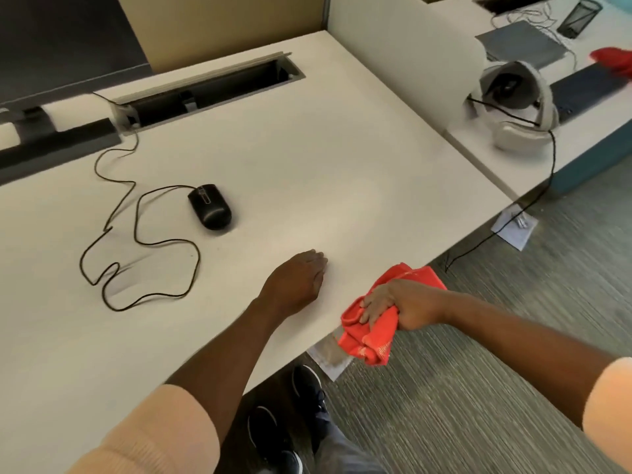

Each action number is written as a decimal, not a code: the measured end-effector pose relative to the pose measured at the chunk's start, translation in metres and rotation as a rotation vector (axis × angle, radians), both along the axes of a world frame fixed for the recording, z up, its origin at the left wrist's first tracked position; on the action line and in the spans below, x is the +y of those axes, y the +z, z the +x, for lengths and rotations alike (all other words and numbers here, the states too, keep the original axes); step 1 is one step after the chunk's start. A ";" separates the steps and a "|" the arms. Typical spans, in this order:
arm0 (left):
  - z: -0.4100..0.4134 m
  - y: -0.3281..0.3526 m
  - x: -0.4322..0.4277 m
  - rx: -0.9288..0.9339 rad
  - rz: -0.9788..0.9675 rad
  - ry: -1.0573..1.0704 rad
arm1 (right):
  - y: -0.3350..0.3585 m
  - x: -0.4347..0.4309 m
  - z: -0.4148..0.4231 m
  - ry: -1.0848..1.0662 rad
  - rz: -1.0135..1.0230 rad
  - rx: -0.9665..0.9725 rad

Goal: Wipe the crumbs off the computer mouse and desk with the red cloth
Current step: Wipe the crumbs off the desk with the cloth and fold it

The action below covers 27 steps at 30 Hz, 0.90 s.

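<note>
A black wired computer mouse (209, 206) lies on the white desk (307, 159), left of centre, its thin black cable (136, 241) looping toward me. My right hand (396, 307) grips the bunched red cloth (372, 340) at the desk's front right edge, the cloth hanging partly past the edge over the floor. My left hand (301, 275) rests palm down on the desk just left of the cloth, fingers curled, holding nothing. I cannot make out any crumbs on the surface.
A dark monitor (65, 39) and its base stand at the back left, beside an open cable tray (208, 92). A neighbouring desk at right carries a white headset (516, 107), a keyboard (588, 90), a second red cloth (615, 61) and a mesh cup (579, 17). Carpet floor lies below.
</note>
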<state>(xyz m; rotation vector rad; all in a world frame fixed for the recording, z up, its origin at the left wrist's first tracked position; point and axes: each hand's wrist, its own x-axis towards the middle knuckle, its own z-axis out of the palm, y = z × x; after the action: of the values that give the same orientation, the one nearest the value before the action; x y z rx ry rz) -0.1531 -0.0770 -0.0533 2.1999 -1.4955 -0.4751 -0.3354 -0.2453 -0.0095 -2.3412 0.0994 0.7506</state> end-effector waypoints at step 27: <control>-0.020 0.056 -0.058 1.290 -0.128 0.258 | 0.036 -0.055 0.007 -1.176 0.978 -0.109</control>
<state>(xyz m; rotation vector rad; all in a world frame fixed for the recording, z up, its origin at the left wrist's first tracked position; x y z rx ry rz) -0.1728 -0.1349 0.0025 1.3565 -0.4962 -1.3021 -0.3285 -0.3008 0.0260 -1.0582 0.7762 0.0041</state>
